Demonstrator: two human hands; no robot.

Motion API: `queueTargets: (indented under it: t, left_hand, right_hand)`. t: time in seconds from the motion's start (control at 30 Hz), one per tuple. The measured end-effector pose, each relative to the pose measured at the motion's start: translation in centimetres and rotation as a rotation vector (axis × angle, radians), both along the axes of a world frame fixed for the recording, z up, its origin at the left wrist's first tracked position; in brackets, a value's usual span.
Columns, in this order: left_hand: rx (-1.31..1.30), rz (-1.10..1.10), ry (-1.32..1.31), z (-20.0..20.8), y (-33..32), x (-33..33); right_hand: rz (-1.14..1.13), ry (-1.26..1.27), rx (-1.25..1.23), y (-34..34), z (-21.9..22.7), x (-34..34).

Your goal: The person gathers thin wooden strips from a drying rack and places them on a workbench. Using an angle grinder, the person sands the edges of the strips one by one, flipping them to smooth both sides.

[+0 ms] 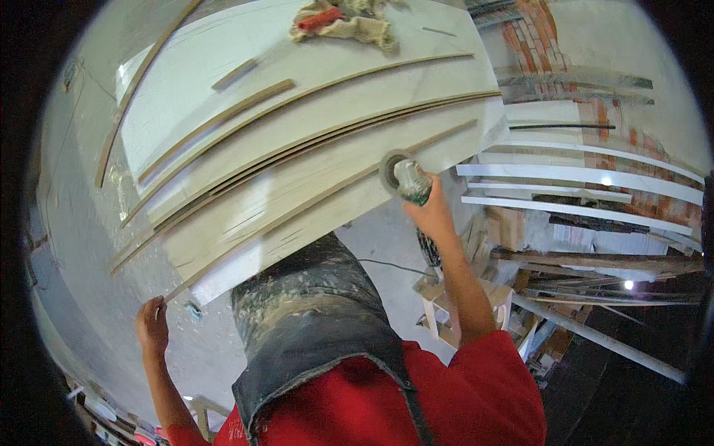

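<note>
Pinched in the fingers of my left hand (152, 327) is the near left end of a long thin wooden strip (320, 198). This strip slants up to the right across a large pale board (216, 281). My right hand (431, 212) grips an angle grinder (410, 181) by its body. The grinder's round disc (390, 172) overlaps the strip near its right part; whether they touch I cannot tell. More strips (312, 145) lie roughly parallel on the board, farther from me.
A bundled cloth (357, 30) with a red piece lies at the board's far edge. Short wood offcuts (234, 74) rest on the board. To the right are several white strips (573, 172), a brick wall part (529, 33) and a small wooden stand (439, 305). A dark cable (394, 265) runs below the board.
</note>
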State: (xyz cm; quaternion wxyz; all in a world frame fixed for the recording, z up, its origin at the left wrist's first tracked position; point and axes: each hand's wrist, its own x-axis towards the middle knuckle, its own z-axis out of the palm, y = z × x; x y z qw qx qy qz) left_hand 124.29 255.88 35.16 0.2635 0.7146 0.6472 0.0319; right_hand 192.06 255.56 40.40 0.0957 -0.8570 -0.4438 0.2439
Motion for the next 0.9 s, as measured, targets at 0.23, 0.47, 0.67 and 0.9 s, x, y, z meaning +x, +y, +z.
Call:
queueTargets:
  t: [0.23, 0.47, 0.67, 0.9]
  left_hand:
    - [-0.065, 0.198, -0.135, -3.3, -1.3, -5.4]
    - [-0.130, 0.210, -0.108, -1.3, -0.9, -9.5]
    - [-0.335, 0.346, 0.017, -0.3, 1.4, -8.4]
    - [-0.270, 0.525, -0.555, -2.3, -0.6, -14.5]
  right_hand:
    - [-0.149, -0.041, 0.050, 2.7, -0.7, 9.2]
    - [-0.240, -0.104, 0.118, 4.3, -1.3, 17.5]
    - [-0.338, -0.132, 0.116, 5.1, -1.5, 23.8]
    - [-0.509, -0.117, 0.181, 7.0, -4.6, 29.7]
